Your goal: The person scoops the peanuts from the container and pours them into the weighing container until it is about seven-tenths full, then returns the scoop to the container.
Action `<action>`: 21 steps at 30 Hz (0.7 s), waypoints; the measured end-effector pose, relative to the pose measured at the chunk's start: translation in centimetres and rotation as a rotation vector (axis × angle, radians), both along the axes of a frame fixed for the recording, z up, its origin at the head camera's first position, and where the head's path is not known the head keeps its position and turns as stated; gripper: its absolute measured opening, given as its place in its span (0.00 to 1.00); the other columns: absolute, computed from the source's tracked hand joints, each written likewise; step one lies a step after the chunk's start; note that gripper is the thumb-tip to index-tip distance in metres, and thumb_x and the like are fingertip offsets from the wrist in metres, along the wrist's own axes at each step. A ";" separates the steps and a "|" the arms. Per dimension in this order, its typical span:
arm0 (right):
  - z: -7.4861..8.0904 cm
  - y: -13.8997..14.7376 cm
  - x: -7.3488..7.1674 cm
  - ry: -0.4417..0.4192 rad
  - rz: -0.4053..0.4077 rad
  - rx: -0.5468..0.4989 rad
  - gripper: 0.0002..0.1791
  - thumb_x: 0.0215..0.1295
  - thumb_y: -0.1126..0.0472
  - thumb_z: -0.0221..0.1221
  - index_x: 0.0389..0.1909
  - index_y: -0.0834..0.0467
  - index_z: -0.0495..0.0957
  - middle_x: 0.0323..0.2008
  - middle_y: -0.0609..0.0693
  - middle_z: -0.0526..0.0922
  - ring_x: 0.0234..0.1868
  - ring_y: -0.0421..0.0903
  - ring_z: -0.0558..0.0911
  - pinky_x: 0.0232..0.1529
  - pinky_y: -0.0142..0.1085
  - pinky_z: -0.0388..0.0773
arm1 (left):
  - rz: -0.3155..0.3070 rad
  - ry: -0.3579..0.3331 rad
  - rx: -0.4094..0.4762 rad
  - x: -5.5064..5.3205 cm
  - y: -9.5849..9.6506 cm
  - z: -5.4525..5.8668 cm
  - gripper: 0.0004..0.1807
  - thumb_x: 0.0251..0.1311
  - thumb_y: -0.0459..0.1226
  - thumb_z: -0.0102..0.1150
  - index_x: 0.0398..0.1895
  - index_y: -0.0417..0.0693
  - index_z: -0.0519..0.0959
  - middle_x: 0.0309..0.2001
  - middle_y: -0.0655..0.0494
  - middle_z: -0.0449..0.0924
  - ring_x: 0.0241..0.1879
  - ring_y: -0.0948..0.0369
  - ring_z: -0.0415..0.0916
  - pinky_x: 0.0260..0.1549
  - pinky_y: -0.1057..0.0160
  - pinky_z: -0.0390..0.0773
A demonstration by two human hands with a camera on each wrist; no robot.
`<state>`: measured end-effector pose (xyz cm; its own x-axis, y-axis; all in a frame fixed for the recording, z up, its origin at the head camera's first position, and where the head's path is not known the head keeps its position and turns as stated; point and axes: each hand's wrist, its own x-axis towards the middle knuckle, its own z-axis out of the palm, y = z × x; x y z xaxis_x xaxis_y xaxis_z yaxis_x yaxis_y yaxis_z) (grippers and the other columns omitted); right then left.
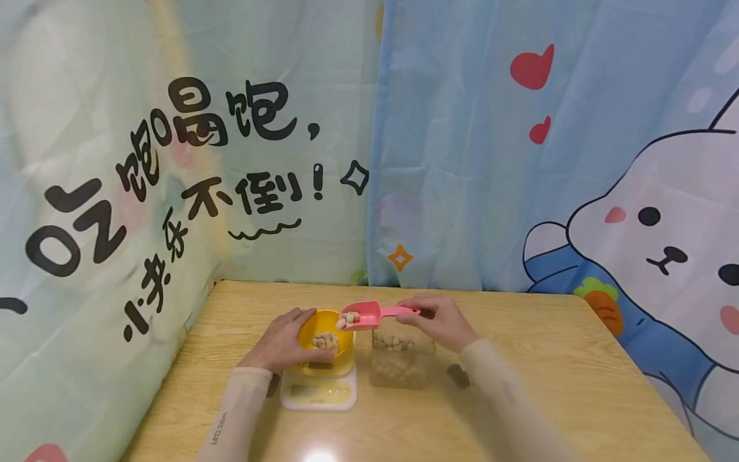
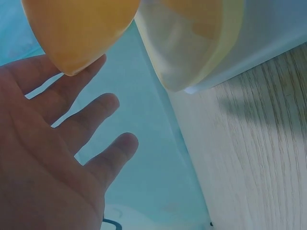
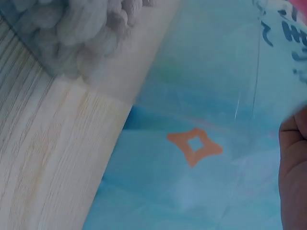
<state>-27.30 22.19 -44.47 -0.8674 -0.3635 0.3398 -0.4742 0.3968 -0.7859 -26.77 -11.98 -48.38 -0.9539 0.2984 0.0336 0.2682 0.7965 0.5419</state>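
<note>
My left hand (image 1: 283,341) spans the yellow bowl (image 1: 344,351), its thumb along the front and its fingers round the left side. In the left wrist view the fingers (image 2: 86,120) spread beneath the bowl's orange-looking side. Pale nut-like pieces (image 1: 324,342) lie inside the bowl, which sits on a white kitchen scale (image 1: 317,405). With its fingers round the handle, my right hand (image 1: 441,319) holds a pink scoop (image 1: 369,314) almost level, its mouth over the bowl's right rim. Several of the same pieces (image 1: 349,318) lie in the scoop.
A clear plastic box (image 1: 398,382) with many of the pale pieces stands right of the scale, partly under the scoop and right hand. The wooden table (image 1: 548,359) ends against a printed curtain (image 1: 450,160) at the back.
</note>
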 end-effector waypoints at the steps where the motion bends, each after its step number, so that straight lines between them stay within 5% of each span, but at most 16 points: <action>1: 0.0 -0.3 -0.1 0.002 0.008 0.005 0.13 0.63 0.60 0.70 0.48 0.57 0.88 0.42 0.51 0.87 0.30 0.43 0.79 0.31 0.31 0.81 | -0.001 0.002 0.001 0.0 0.0 0.0 0.59 0.42 0.70 0.71 0.75 0.49 0.66 0.72 0.46 0.66 0.72 0.42 0.60 0.70 0.39 0.61; 13: -0.5 -1.9 -0.4 -0.022 0.031 0.100 0.14 0.62 0.50 0.71 0.45 0.51 0.89 0.37 0.44 0.86 0.32 0.46 0.79 0.33 0.32 0.82 | -0.004 0.012 0.003 0.2 0.0 0.0 0.59 0.43 0.69 0.71 0.76 0.49 0.66 0.72 0.46 0.66 0.71 0.43 0.60 0.69 0.39 0.62; 21: -0.1 -2.0 -0.6 0.022 0.075 0.199 0.13 0.62 0.48 0.70 0.44 0.49 0.90 0.28 0.41 0.81 0.26 0.42 0.73 0.26 0.31 0.72 | -0.012 0.022 0.009 0.3 0.0 0.0 0.59 0.43 0.69 0.71 0.75 0.48 0.66 0.72 0.46 0.67 0.71 0.43 0.62 0.70 0.40 0.62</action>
<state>-27.94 20.14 -44.53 -0.8284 -0.4890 0.2733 -0.5246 0.5060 -0.6847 -26.47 -11.95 -48.35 -0.9492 0.3092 0.0577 0.2897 0.7881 0.5430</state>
